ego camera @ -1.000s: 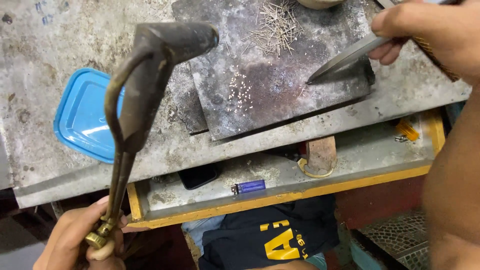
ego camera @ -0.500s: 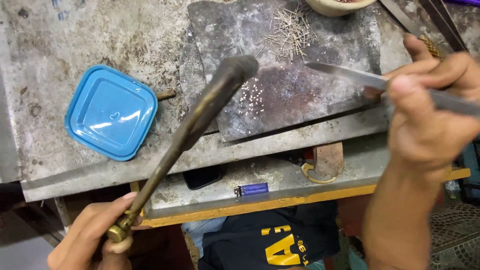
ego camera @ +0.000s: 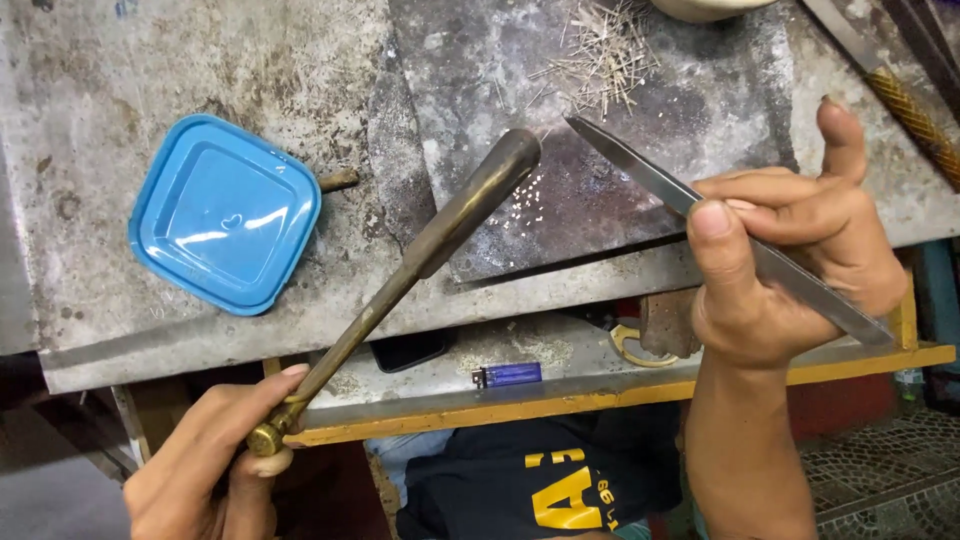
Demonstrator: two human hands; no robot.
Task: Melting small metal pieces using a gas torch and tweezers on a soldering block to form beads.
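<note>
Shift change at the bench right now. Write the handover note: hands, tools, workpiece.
Left hand grips the brass torch at its valve end; the nozzle points over the dark slab.
Right hand holds long steel tweezers, tips just above the slab.
Tiny pale bits lie on the slab between nozzle and tweezer tips; thin wire pieces are piled behind.
No flame visible.
Blue lid sits left; a lighter lies in the open drawer.

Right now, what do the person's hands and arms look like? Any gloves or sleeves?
No gloves, rings or watch show. The left hand and the right hand are bare, and the right forearm shows no sleeve. Fingernails are short.
</note>
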